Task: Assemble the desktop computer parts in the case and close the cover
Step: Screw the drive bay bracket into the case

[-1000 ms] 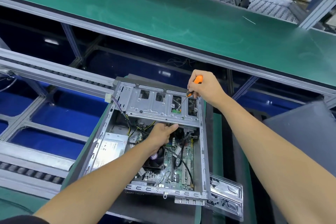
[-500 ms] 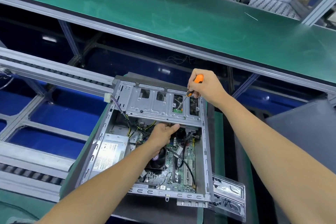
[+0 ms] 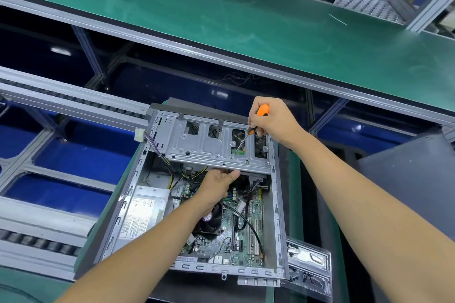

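Note:
An open desktop case point(image 3: 277, 206) lies flat with its motherboard point(image 3: 242, 236), CPU fan point(image 3: 209, 222) and power supply point(image 3: 141, 214) exposed. A metal drive cage point(image 3: 204, 146) spans the case's far end. My right hand point(image 3: 273, 118) grips an orange-handled screwdriver point(image 3: 256, 122), its tip down in a cage opening over a green board point(image 3: 238, 151). My left hand point(image 3: 218, 186) reaches under the cage's near edge, fingers curled there and thumb along the edge; what they hold is hidden.
A clear plastic bag point(image 3: 309, 270) lies at the case's near right corner. A grey panel point(image 3: 406, 179) stands at the right. A green conveyor belt point(image 3: 221, 15) runs across the back, with roller rails point(image 3: 73, 99) and blue bins point(image 3: 81, 155) to the left.
Both hands hold nearly the same places on the case; the view has shifted slightly. The screwdriver stays in the cage opening.

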Available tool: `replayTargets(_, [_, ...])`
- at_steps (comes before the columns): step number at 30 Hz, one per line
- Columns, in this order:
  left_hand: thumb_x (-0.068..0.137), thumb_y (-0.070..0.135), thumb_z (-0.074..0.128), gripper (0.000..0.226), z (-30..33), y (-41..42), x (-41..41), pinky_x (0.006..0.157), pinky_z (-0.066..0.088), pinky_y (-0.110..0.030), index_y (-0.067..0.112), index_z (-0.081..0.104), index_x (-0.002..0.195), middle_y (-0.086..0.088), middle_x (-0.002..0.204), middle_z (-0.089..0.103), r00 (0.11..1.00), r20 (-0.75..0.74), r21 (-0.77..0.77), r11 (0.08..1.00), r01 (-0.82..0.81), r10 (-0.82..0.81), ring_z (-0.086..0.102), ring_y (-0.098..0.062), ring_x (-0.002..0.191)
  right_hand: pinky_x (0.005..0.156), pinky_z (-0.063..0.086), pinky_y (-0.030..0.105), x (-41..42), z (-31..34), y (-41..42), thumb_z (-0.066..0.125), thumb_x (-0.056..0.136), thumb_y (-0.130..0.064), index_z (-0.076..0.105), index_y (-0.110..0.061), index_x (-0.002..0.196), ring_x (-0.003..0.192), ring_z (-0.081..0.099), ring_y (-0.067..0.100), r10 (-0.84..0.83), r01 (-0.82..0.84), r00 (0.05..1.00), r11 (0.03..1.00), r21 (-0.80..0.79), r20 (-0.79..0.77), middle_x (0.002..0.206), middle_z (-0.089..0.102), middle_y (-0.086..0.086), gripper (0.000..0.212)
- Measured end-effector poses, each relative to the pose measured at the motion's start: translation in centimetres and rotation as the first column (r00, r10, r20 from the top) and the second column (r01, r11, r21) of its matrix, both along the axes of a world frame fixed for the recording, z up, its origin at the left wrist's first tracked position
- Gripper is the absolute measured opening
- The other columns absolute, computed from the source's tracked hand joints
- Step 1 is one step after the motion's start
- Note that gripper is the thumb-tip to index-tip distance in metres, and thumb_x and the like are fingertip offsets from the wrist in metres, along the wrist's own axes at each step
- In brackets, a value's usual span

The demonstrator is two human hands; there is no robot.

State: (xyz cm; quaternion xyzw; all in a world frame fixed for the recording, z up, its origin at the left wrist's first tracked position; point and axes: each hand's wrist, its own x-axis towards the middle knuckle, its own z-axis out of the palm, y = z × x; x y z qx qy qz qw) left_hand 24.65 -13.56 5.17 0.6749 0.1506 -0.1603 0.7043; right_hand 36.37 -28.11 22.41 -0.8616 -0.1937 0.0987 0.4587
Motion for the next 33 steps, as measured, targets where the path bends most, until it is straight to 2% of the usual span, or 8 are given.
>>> replayTargets(10, [0.097, 0.033, 0.066, 0.057, 0.1, 0.0, 0.0, 0.047, 0.023, -0.023, 0.024, 0.022, 0.064, 0.005, 0.055, 0.018, 1.000, -0.015, -0.015, 1.000, -0.003, 0.003, 0.015, -0.010, 0.045, 0.050, 0.050, 0.029, 0.5, -0.6, 0.3, 0.065, 0.081, -0.003, 0.064, -0.018, 0.070, 0.051, 0.063, 0.024, 0.010, -0.010, 1.000, 1.000, -0.027, -0.009, 0.077, 0.071, 0.007, 0.018])
replayTargets(15, [0.097, 0.034, 0.066, 0.056, 0.3, 0.0, -0.1, 0.047, 0.025, -0.023, 0.024, 0.022, 0.064, 0.005, 0.056, 0.018, 1.000, -0.017, -0.010, 1.000, 0.004, -0.004, 0.016, -0.010, 0.044, 0.053, 0.052, 0.039, 0.4, -1.1, 0.2, 0.064, 0.080, -0.004, 0.064, -0.016, 0.071, 0.052, 0.064, 0.025, 0.001, -0.003, 1.000, 0.998, -0.056, -0.029, 0.075, 0.071, 0.009, 0.016])
replayTargets(23, [0.097, 0.035, 0.066, 0.056, 0.6, 0.1, -0.1, 0.050, 0.026, -0.026, 0.024, 0.024, 0.063, 0.004, 0.055, 0.020, 0.999, -0.033, 0.002, 1.000, 0.005, -0.005, 0.016, -0.011, 0.045, 0.050, 0.050, 0.027, 0.1, -0.9, 0.6, 0.064, 0.080, -0.001, 0.064, -0.013, 0.073, 0.053, 0.063, 0.023, 0.013, -0.014, 1.000, 0.999, -0.050, -0.017, 0.075, 0.070, 0.008, 0.014])
replayTargets(33, [0.096, 0.037, 0.067, 0.056, 0.3, 0.1, -0.1, 0.050, 0.025, -0.026, 0.024, 0.024, 0.063, 0.004, 0.056, 0.019, 1.000, -0.024, 0.000, 1.000, 0.008, -0.008, 0.016, -0.012, 0.046, 0.053, 0.055, 0.032, 0.2, -0.7, 1.1, 0.064, 0.081, -0.007, 0.063, -0.023, 0.069, 0.053, 0.063, 0.020, 0.039, -0.038, 0.999, 0.993, -0.110, 0.003, 0.077, 0.071, 0.005, 0.020])
